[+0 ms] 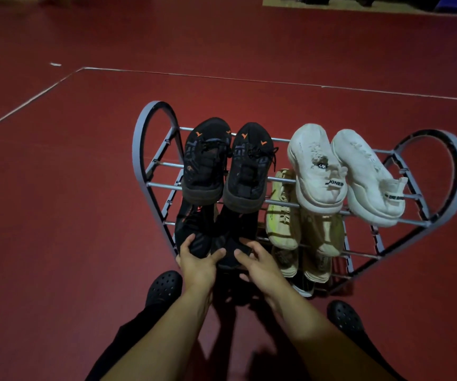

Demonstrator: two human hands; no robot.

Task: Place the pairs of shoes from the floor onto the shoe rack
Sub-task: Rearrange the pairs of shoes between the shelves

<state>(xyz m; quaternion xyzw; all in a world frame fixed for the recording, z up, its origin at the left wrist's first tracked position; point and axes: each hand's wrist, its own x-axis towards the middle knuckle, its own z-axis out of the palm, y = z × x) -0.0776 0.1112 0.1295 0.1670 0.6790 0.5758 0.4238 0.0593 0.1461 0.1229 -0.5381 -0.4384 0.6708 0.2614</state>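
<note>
Left hand (pixel 194 264) gripped the heel of the left black shoe (pixel 191 235); right hand (pixel 258 264), fingers (pixel 239 254) curled, held its mate (pixel 232 243). Both shoes lay on the shoe rack (pixel 153 171)'s middle tier, long axes pointing away.

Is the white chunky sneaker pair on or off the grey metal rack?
On: both white sneakers rest on the rack's top bars.

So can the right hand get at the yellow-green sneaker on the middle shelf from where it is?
Probably yes: the right hand sits just left of the yellow-green sneaker, whose heel faces the person with nothing in front.
</note>
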